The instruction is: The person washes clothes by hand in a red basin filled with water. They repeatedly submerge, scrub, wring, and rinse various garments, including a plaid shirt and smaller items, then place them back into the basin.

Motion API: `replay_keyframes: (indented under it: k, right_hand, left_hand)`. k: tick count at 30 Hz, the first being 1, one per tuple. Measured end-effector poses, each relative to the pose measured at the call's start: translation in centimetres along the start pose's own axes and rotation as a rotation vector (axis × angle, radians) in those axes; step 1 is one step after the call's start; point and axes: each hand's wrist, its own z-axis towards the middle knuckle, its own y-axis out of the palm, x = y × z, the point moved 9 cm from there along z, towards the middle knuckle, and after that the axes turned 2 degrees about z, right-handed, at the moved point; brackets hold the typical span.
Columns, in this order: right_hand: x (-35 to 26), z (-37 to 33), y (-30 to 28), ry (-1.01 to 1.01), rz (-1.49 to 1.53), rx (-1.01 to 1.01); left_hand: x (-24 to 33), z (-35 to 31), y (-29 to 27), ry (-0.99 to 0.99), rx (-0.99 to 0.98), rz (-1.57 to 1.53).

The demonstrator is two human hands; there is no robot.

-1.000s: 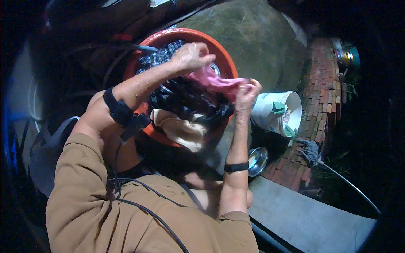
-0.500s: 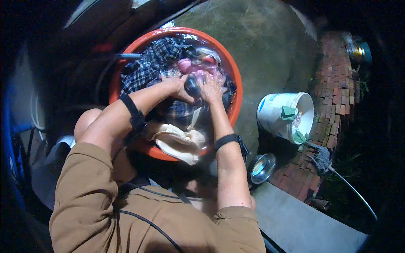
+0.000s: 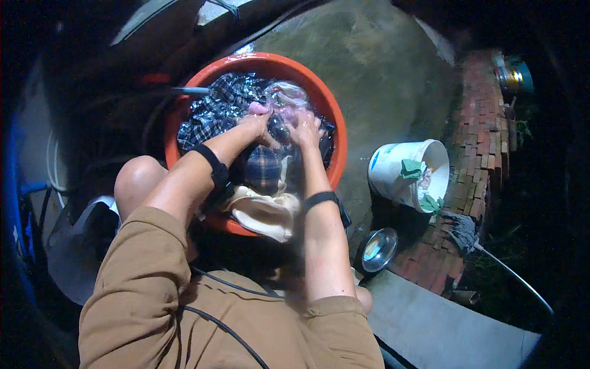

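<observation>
A round orange-red tub [image 3: 339, 117] holds water and soaking laundry. Both my hands are in it, side by side. My left hand [image 3: 259, 128] curls around a bunched pink cloth [image 3: 259, 108], its thumb pointing toward the middle of the tub. Close by, my right hand [image 3: 305, 129] has its fingers bent over more of the pink cloth; the fingertips are partly lost in the wet fabric. A black-and-white plaid garment [image 3: 206, 123] fills the tub's left side. Nearer to me, a dark plaid cloth [image 3: 263, 167] bulges up, and a cream-coloured garment [image 3: 267, 215] hangs over the near rim.
At the right a white bucket [image 3: 393, 175] lies tilted, with green cloths [image 3: 412, 168] at its mouth. A metal basin [image 3: 380, 249] stands below it. Further right are a mop [image 3: 462, 230] and a brick edging [image 3: 479, 141]. A grey slab [image 3: 442, 313] lies at lower right.
The view has shifted slightly. My hands have moved a little apart, and the pink cloth is lower and more hidden. More of the dark plaid bulge now shows in front of them.
</observation>
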Motion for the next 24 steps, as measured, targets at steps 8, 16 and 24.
replay_keyframes:
  k: [8, 16, 24]
  right_hand:
    - [-0.1, -11.8, -5.4, -0.086, 0.466, -0.09]
    - [-1.6, -17.8, -17.0, 0.046, 1.282, 0.031]
    - [1.5, -15.1, -24.3, -0.01, 1.018, 0.347]
  left_hand:
    - [1.5, -7.1, -1.7, 0.154, -0.284, -0.045]
    - [7.0, -13.9, -11.2, 0.63, -0.053, -0.65]
    - [6.2, -17.1, -17.2, 0.565, 0.54, -0.437]
